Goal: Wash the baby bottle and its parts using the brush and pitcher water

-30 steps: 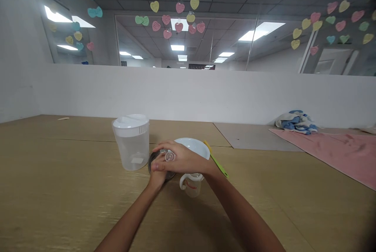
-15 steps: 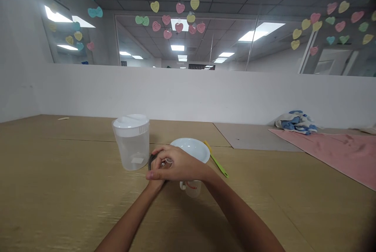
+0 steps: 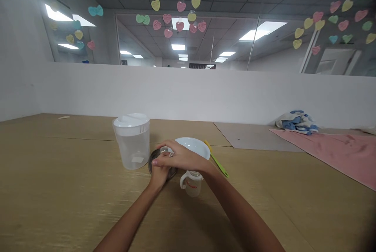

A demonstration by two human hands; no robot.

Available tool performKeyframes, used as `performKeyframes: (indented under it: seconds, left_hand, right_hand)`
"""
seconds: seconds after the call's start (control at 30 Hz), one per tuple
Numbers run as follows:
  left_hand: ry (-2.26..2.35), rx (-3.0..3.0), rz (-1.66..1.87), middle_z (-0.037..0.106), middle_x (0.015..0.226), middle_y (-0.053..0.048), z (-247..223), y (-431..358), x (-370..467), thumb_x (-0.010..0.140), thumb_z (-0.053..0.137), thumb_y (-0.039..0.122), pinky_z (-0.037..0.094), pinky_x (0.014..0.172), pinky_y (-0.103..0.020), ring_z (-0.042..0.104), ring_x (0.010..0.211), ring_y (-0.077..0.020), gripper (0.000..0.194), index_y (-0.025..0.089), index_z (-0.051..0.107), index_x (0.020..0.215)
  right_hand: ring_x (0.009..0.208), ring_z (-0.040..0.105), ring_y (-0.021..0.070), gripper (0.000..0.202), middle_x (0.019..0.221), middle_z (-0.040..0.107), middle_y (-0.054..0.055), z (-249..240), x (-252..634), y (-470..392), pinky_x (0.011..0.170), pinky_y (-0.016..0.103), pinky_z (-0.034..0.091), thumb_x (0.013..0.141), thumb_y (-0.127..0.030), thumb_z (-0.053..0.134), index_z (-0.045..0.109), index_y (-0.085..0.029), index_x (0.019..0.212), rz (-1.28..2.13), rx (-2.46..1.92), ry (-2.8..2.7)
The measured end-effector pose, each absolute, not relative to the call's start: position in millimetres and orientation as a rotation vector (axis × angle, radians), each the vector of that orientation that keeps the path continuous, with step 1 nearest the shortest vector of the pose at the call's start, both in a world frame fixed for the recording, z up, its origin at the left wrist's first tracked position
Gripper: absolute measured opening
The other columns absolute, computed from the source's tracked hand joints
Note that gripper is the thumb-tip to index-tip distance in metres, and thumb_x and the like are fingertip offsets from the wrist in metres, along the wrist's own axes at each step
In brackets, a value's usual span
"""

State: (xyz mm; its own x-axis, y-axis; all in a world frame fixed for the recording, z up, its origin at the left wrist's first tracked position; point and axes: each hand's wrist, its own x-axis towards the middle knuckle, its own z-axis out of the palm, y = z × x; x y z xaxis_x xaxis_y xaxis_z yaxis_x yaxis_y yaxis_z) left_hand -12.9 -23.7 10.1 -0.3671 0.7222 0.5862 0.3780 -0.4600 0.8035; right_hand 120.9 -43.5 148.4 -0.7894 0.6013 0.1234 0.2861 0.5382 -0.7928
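Observation:
My right hand (image 3: 183,158) reaches across to the left, its thumb and fingers curved round a small clear item (image 3: 164,150) that is mostly covered. Below it, my left hand (image 3: 159,174) is raised against the same spot, its fingers largely hidden by the right hand. Behind both hands lies a dark round metal dish (image 3: 172,173), partly covered. A white plate (image 3: 195,147) is just beyond the right hand. Under the right wrist stands a clear cup with a white handle (image 3: 192,186) and red marks.
A translucent lidded bucket (image 3: 133,146) stands left of the hands. Right of the plate is a green brush (image 3: 219,163) with a yellow head. Farther right are a pink cloth (image 3: 337,150) and a crumpled blue and white cloth (image 3: 298,122). A white wall rises behind the table.
My right hand has shifted slightly right and up. More of the dark round dish and of the cup with its handle now shows.

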Motion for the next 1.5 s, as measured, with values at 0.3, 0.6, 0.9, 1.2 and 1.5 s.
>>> performKeyframes:
  seconds: [0.3,0.6,0.9,1.2,1.5]
  left_hand:
    - [1.338,1.639,1.864,0.069,0.074,-0.003,14.3,-24.4,-12.7,0.069,0.058,0.032,0.046,0.072,-0.03,0.06,0.077,-0.0199,0.018,0.019,0.069,0.067]
    - [1.352,1.583,1.9,0.07,0.077,-0.005,12.0,-23.9,-11.6,0.069,0.058,0.033,0.047,0.066,-0.03,0.061,0.073,-0.0203,0.023,0.015,0.069,0.078]
    - [1.351,1.607,1.873,0.071,0.078,-0.005,10.0,-21.9,-12.3,0.069,0.058,0.032,0.047,0.07,-0.031,0.061,0.075,-0.0205,0.021,0.015,0.071,0.072]
    - [1.342,1.601,1.865,0.072,0.083,-0.006,13.2,-24.1,-10.9,0.069,0.059,0.033,0.048,0.073,-0.033,0.063,0.079,-0.0222,0.021,0.016,0.071,0.07]
    - [1.287,1.532,1.865,0.068,0.101,-0.01,14.1,-24.4,-9.7,0.068,0.062,0.033,0.048,0.084,-0.038,0.061,0.097,-0.0261,0.037,0.013,0.066,0.099]
  right_hand:
    - [0.108,0.05,0.0174,0.054,0.118,0.056,0.005,157.6,130.1,-30.5,0.088,0.03,0.04,0.075,-0.052,0.058,0.051,-0.025,0.121,1.527,-0.645,-2.277]
    - [0.12,0.04,0.0216,0.065,0.122,0.05,0.009,152.0,131.2,-26.6,0.096,0.035,0.036,0.065,-0.05,0.069,0.05,-0.026,0.122,1.526,-0.618,-2.296]
    - [0.112,0.047,0.0207,0.058,0.121,0.051,0.006,149.1,125.7,-25.7,0.094,0.035,0.036,0.068,-0.052,0.065,0.052,-0.027,0.12,1.55,-0.654,-2.277]
    - [0.103,0.053,0.0184,0.057,0.113,0.054,0.006,146.6,124.0,-25.2,0.09,0.032,0.039,0.067,-0.05,0.067,0.053,-0.025,0.117,1.621,-0.605,-2.25]
    - [0.104,0.052,0.0177,0.055,0.11,0.058,0.005,145.8,121.4,-26.2,0.087,0.029,0.041,0.064,-0.048,0.071,0.058,-0.024,0.111,1.521,-0.637,-2.262]
